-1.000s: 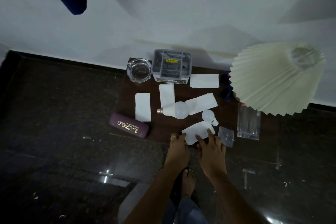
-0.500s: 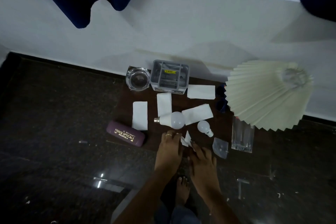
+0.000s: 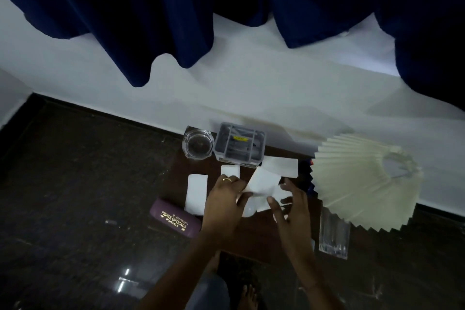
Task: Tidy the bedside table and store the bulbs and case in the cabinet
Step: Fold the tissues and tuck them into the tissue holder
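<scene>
My left hand (image 3: 222, 202) pinches a white paper slip (image 3: 263, 182) and holds it lifted over the middle of the bedside table (image 3: 177, 171). My right hand (image 3: 293, 211) hovers just right of it with fingers spread, above another slip. A bit of the large white bulb (image 3: 247, 210) shows between my hands. The small bulb is hidden under my right hand. The purple spectacle case (image 3: 175, 220) with gold lettering lies at the table's front left corner, left of my left wrist.
A glass ashtray (image 3: 197, 145) and a grey organiser box (image 3: 239, 147) stand at the back. White slips lie at the left (image 3: 196, 192), the middle (image 3: 230, 171) and the back right (image 3: 283, 167). A pleated cream lampshade (image 3: 364, 178) and a glass tumbler (image 3: 333, 235) fill the right side.
Both hands have moved from the table's front edge toward its middle. My left hand has lifted a paper slip. The camera has tilted up, so the blue curtains fill the top.
</scene>
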Demonstrator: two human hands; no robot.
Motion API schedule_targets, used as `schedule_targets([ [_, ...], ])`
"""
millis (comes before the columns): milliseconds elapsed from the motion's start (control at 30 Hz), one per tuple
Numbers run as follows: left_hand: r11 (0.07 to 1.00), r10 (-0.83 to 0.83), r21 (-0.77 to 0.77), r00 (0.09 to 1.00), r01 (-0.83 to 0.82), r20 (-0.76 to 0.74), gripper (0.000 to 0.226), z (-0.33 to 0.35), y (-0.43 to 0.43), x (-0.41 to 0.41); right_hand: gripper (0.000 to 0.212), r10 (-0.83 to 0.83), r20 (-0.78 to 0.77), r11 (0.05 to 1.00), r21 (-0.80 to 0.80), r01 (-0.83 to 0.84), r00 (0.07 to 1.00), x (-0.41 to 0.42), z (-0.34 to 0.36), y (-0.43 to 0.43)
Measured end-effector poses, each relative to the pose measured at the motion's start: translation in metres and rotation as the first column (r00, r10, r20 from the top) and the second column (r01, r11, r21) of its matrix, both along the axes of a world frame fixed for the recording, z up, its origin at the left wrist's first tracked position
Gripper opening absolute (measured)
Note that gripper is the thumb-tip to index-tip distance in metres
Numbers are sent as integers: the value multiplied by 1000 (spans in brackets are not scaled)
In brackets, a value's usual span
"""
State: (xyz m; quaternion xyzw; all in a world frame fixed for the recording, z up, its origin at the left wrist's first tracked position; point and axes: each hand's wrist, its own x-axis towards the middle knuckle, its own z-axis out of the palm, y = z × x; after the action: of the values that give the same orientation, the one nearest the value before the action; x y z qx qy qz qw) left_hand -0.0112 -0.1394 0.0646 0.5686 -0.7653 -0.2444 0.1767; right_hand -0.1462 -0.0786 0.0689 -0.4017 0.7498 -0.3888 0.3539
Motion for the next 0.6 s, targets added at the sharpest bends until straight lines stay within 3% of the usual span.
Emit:
schedule_targets([
  [167,1000,14,-17,1000,-14,-17,16,7,-55,3,30,162,18,987,-25,-162,987,-4,4,-64],
  [600,1000,-25,4,997,25,-69,19,4,-162,10,13,35,-294,993,-95,-65,955,-1,-7,-176],
])
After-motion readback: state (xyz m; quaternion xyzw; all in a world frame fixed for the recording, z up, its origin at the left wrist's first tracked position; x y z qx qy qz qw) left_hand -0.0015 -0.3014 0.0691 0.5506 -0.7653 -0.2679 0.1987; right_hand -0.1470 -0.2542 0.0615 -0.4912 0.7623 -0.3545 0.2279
